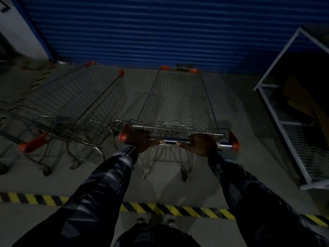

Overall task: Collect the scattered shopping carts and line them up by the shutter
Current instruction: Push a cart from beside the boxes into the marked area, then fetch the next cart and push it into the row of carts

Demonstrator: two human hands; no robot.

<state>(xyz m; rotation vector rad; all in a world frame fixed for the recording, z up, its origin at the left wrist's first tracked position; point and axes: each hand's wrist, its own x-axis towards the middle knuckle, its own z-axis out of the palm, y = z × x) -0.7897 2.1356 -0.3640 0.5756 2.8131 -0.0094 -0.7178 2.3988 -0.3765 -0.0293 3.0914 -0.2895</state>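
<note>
Fingers of both hands curl round the handle bar (173, 140) of the shopping cart (178, 107) in the middle of the scene: the left hand (140, 140) grips the bar near its left orange end cap, the right hand (202, 144) grips it right of the middle, and both thumbs lie along the bar pointing toward each other. A short shiny stretch of bar shows between the hands, and another between the right hand and the right orange cap. Both forearms wear dark striped sleeves (110, 175).

This cart is a wire basket with orange corner pieces, standing on a grey concrete floor (231, 107). Its far end points at the blue ribbed shutter (160, 29) and sits close to the shutter's foot; whether it touches cannot be told.

Just left of it stands a second cart (71, 107), of the same make, angled so that its far end leans toward the left; its near right corner comes close to the held cart's left handle cap.

On the right, near the shutter, stands a white wire-mesh cage (284, 111) holding dark, unclear shapes. A yellow-and-black striped floor tape (178, 209) runs across the near floor, under the arms.
</note>
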